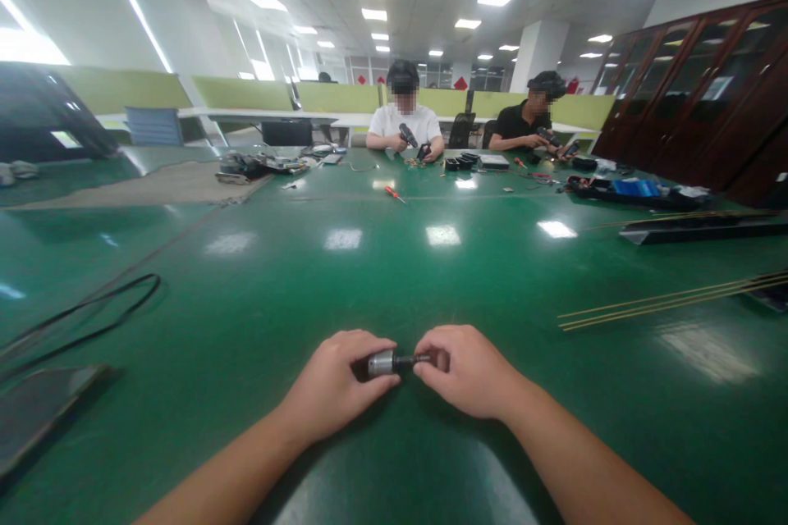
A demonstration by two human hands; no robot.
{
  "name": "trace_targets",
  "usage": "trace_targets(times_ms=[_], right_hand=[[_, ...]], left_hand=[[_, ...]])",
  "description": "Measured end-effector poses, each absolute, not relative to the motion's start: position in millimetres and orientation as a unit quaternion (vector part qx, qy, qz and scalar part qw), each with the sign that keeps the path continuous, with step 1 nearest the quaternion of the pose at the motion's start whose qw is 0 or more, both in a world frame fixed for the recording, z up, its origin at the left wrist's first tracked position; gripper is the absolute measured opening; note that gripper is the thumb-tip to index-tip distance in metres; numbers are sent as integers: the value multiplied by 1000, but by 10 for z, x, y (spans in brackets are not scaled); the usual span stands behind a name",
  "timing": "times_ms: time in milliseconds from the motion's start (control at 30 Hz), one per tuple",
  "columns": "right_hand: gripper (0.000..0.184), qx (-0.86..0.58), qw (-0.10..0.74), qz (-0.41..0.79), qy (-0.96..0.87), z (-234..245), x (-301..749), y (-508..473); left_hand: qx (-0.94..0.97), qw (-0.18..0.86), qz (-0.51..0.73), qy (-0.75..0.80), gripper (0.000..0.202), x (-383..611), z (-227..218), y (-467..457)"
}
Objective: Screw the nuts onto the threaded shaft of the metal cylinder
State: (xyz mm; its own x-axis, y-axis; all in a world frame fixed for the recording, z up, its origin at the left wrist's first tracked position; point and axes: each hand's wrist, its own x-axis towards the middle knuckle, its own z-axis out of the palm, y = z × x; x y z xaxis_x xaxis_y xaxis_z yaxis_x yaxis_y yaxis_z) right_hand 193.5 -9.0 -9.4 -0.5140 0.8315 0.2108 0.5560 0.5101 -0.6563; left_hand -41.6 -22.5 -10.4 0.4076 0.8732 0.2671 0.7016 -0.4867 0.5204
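Low in the middle of the view, just over the green table (382, 287), a metal part is held level between my two hands. It has a short silver cylinder (382, 362) on the left and a thin dark shaft (405, 360) running out to the right. My left hand (338, 381) curves around the cylinder, thumb below and fingers above. With thumb and fingertips, my right hand (465, 369) pinches the far end of the shaft, and its tip is partly hidden there. The exact kind of part is too small to tell.
An orange screwdriver (394, 194) lies farther up the table. Thin yellow rods (646, 308) reach in from the right, near a dark metal channel (702, 227). A black cable (123, 308) and a dark panel (46, 410) lie left. Across, two people (405, 119) handle power drills.
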Motion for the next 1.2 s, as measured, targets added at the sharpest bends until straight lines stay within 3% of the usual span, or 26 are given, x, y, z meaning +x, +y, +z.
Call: trace_targets(times_ms=[1200], right_hand=[[7, -428, 274, 270, -818, -110, 2001, -56]], left_hand=[[806, 173, 262, 501, 25, -475, -104, -209]])
